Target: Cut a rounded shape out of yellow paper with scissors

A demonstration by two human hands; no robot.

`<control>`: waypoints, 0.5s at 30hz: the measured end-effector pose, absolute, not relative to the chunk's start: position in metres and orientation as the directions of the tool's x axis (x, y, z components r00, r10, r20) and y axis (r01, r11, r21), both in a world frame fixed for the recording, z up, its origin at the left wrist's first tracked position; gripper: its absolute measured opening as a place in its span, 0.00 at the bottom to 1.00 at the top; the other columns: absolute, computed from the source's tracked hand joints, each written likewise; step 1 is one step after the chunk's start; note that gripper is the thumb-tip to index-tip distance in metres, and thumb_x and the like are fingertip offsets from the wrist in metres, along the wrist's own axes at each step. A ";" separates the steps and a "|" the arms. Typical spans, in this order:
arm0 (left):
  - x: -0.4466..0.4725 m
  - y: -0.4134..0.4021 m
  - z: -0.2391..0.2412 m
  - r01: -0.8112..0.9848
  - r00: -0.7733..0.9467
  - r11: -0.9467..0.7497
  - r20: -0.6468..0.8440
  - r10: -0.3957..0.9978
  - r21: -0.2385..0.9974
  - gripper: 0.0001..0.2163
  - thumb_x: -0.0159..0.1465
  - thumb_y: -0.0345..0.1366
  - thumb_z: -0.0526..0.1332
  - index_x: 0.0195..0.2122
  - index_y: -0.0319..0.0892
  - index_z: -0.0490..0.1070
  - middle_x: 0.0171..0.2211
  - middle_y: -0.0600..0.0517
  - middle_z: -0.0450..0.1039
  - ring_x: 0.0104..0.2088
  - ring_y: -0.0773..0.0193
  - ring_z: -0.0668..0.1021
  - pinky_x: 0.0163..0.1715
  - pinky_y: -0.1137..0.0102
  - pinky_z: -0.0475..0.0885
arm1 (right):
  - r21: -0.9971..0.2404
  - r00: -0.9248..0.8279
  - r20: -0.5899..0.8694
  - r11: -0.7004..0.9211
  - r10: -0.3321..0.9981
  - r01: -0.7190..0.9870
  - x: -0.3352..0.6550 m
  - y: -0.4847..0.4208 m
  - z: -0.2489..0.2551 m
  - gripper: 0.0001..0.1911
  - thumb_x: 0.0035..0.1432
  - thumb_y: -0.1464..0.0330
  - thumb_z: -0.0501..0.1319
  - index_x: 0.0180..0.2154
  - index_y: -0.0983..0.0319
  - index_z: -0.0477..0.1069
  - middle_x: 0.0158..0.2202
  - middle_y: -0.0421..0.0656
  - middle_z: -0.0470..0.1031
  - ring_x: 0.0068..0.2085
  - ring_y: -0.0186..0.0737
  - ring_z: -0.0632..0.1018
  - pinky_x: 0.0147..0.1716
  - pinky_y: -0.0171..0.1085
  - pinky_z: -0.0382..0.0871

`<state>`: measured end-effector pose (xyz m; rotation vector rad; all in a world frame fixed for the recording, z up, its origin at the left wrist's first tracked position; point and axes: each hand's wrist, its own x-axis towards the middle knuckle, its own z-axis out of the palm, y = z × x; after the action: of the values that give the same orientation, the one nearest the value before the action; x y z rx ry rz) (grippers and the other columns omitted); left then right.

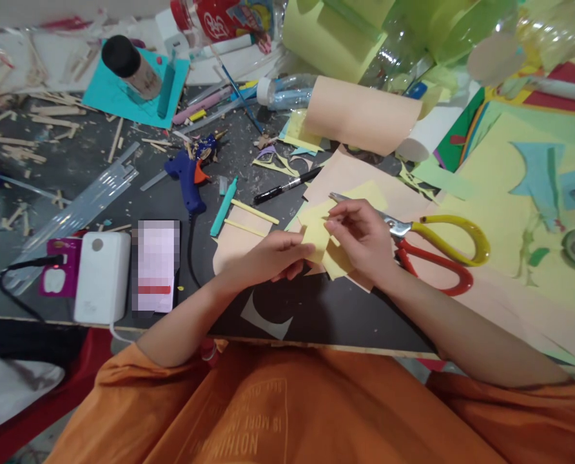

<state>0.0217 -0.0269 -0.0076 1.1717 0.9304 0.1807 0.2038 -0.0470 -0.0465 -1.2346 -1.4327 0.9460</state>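
A small piece of yellow paper [316, 237] is held between my two hands, just above the table's front part. My left hand [280, 256] pinches its left side, thumb on top. At its upper right edge the fingers of my right hand [360, 232] are closed on it. Scissors with one yellow and one red handle [445, 254] lie partly hidden under my right hand, their tip showing beyond it. More yellow and peach paper [340, 174] lies beneath the hands. Left of them are thin yellow strips [253, 211] and a teal marker [224, 206].
A blue glue gun [188, 180] with a cord stands left of the hands, near a phone [156, 265] and a white power bank [102, 277]. A bottle wrapped in peach paper [365, 116] lies behind. Yellow sheets [490, 212] cover the right side; wood scraps [58, 111] litter the left.
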 end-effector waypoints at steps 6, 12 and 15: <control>0.014 -0.021 0.003 0.485 0.844 0.234 -0.521 0.128 0.843 0.22 0.65 0.48 0.55 0.22 0.39 0.76 0.13 0.56 0.62 0.15 0.75 0.63 0.15 0.77 0.55 | -0.854 -0.194 0.186 0.256 0.963 0.454 0.208 -0.038 -0.046 0.04 0.58 0.72 0.57 0.33 0.59 0.70 0.31 0.42 0.77 0.32 0.39 0.76 0.31 0.37 0.68; 0.018 -0.029 0.002 0.341 0.831 -0.069 -0.266 0.489 0.938 0.15 0.67 0.40 0.53 0.34 0.38 0.76 0.25 0.53 0.74 0.25 0.71 0.74 0.25 0.77 0.65 | -0.774 -0.317 0.160 0.319 0.935 0.548 0.213 -0.034 -0.039 0.07 0.62 0.73 0.55 0.35 0.61 0.71 0.34 0.45 0.78 0.36 0.41 0.77 0.35 0.39 0.70; 0.019 -0.041 0.000 0.468 0.766 -0.478 -0.072 0.639 0.744 0.13 0.69 0.35 0.51 0.37 0.40 0.75 0.34 0.50 0.77 0.36 0.66 0.77 0.36 0.72 0.70 | -0.758 -0.356 0.142 0.332 0.924 0.561 0.213 -0.033 -0.037 0.08 0.62 0.73 0.54 0.35 0.62 0.72 0.34 0.45 0.79 0.36 0.41 0.78 0.36 0.39 0.70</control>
<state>0.0193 -0.0408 -0.0003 2.1624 0.8225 0.2742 0.2129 -0.0328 -0.0372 -1.2978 -2.0320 0.8294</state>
